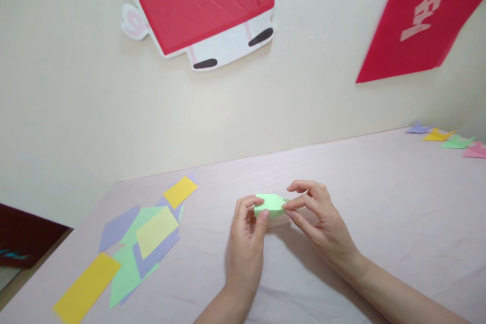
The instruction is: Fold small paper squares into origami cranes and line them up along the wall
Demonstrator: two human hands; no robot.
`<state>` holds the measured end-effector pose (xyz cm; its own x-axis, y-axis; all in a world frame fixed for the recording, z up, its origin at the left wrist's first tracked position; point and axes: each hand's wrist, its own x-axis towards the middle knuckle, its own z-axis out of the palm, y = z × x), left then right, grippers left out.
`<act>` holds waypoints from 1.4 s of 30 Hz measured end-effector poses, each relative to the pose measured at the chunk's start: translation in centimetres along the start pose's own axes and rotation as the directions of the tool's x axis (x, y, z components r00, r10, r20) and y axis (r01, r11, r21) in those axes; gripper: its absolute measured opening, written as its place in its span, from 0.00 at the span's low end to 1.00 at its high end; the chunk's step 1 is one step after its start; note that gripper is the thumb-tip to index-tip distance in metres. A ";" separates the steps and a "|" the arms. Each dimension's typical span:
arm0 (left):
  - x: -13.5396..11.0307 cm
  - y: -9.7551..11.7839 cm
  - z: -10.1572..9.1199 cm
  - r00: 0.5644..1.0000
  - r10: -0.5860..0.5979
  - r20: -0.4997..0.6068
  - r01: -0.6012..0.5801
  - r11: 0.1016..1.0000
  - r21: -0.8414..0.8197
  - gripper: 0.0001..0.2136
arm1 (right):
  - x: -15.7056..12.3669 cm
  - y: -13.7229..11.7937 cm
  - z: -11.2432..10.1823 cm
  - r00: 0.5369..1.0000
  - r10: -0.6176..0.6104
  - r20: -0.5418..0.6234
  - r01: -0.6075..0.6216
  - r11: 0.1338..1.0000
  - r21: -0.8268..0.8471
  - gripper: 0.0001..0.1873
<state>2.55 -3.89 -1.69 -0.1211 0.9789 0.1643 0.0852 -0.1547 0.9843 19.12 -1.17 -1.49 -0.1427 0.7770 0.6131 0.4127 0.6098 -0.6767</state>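
Note:
A folded piece of light green paper (pixel 272 203) is held between my two hands, just above the cloth-covered table. My left hand (pixel 248 243) grips its left side, with the thumb on the near edge and the fingers curled round the far side. With thumb and index finger, my right hand (pixel 322 223) pinches the narrow right tip of the paper. The other fingers of that hand are bent and raised. Part of the paper is covered by my fingers.
On the left lie loose paper sheets, including a yellow sheet (pixel 87 287), a purple sheet (pixel 118 227) and a pale yellow sheet (pixel 156 233). Several small folded paper shapes, one green (pixel 456 142), line the far right. Behind the table (pixel 212 293) rises a wall with red decorations (pixel 205 0).

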 end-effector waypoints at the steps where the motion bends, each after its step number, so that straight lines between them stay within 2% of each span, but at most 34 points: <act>1: 0.1 -0.2 0.0 1.000 -0.027 -0.003 0.027 0.999 -0.044 0.11 | 0.0 0.0 0.0 1.000 0.012 0.027 -0.012 1.000 0.027 0.06; 3: 0.2 -0.3 0.1 0.997 -0.083 0.012 0.083 0.988 -0.133 0.12 | 0.0 -0.1 0.0 0.995 0.050 0.089 -0.058 0.994 0.092 0.05; 8: 0.6 0.1 0.0 0.957 -0.222 0.186 0.279 0.878 -0.389 0.13 | 0.0 -0.2 0.1 0.954 0.148 0.259 -0.226 0.925 0.307 0.05; 11: 0.9 0.3 -0.1 0.927 -0.249 0.282 0.358 0.813 -0.460 0.18 | 0.1 -0.1 0.2 0.935 0.175 0.309 -0.297 0.863 0.408 0.06; 13: 1.0 0.3 -0.1 0.914 -0.257 0.313 0.384 0.799 -0.463 0.19 | 0.1 -0.1 0.3 0.931 0.177 0.319 -0.311 0.842 0.441 0.07; 15: 1.0 0.1 -0.1 0.935 -0.227 0.274 0.326 0.854 -0.406 0.17 | 0.2 -0.2 0.3 0.933 0.175 0.314 -0.306 0.844 0.439 0.08; 18: 0.7 0.1 -0.1 0.986 -0.056 0.156 0.075 0.989 -0.125 0.11 | 0.3 -0.4 0.3 0.950 0.182 0.255 -0.274 0.878 0.393 0.09; 21: 0.2 0.5 -0.1 0.986 0.131 0.105 -0.148 0.974 0.173 0.07 | 0.2 -0.5 0.3 0.964 0.182 0.192 -0.241 0.906 0.348 0.09; 23: 0.0 0.7 -0.2 0.976 0.193 0.097 -0.211 0.946 0.245 0.05 | 0.2 -0.4 0.3 0.969 0.170 0.182 -0.222 0.918 0.327 0.08; 27: 0.2 0.8 -0.4 0.965 0.247 0.089 -0.262 0.929 0.260 0.03 | 0.2 -0.4 0.4 0.967 0.140 0.212 -0.202 0.929 0.309 0.08; 32: 0.4 0.6 -0.5 0.962 0.261 0.076 -0.272 0.929 0.252 0.03 | 0.1 -0.4 0.4 0.959 0.180 0.219 -0.241 0.924 0.297 0.06; 35: 0.3 0.4 -0.5 0.961 0.272 0.059 -0.278 0.929 0.243 0.06 | 0.0 -0.3 0.3 0.956 0.202 0.213 -0.261 0.917 0.303 0.06; 37: 0.2 0.3 -0.4 0.956 0.280 0.089 -0.293 0.932 0.214 0.07 | 0.0 -0.2 0.3 0.960 0.191 0.204 -0.249 0.915 0.317 0.05; 40: 0.2 0.1 -0.4 0.951 0.284 0.123 -0.303 0.936 0.181 0.07 | 0.0 -0.1 0.3 0.968 0.155 0.198 -0.215 0.919 0.330 0.08; 42: 0.3 -0.1 -0.4 0.959 0.269 0.094 -0.283 0.941 0.188 0.07 | 0.0 -0.1 0.3 0.971 0.136 0.198 -0.198 0.921 0.336 0.10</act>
<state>2.12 -3.60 -1.76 -0.0001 0.9092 0.4163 0.3002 -0.3971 0.8673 18.85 -1.20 -1.56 -0.2609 0.8682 0.4221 0.1058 0.4603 -0.8814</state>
